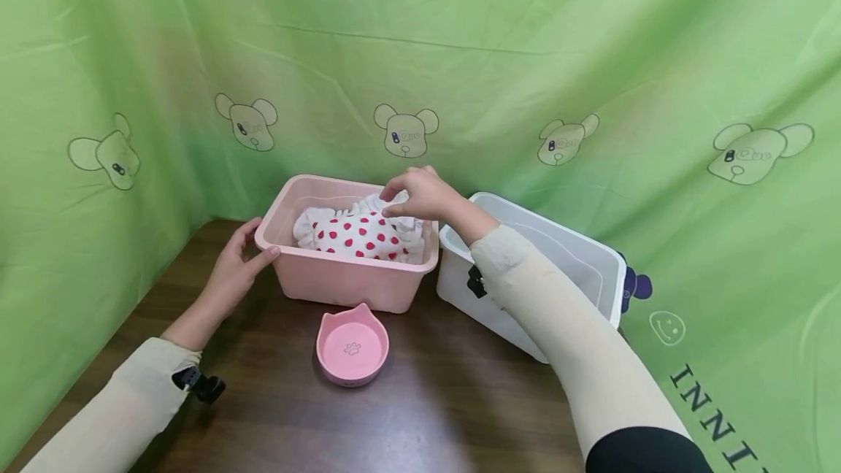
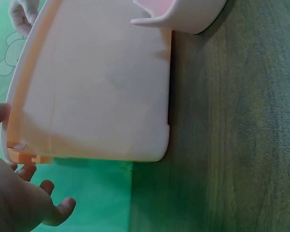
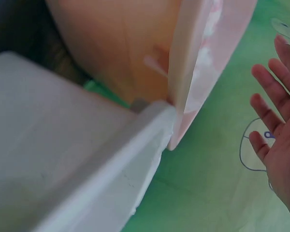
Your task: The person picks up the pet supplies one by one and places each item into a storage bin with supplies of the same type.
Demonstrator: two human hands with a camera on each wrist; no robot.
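Plainly, our right hand [image 1: 425, 194] had its fingers apart, the red-spotted cloth [image 1: 358, 234] beneath them inside the pink bin [image 1: 348, 285] our spread left hand [image 1: 230, 268] touched; a snagged ruffle [image 1: 305, 227], we judged, could drag it out.

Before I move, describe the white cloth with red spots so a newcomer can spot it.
On the brown wooden table, find the pale pink plastic bin beside the white plastic bin. Inside the pink one lies the ruffled white cloth with red spots, the right hand over one end. Those spots set it apart from both bins and the pink cat-eared bowl.
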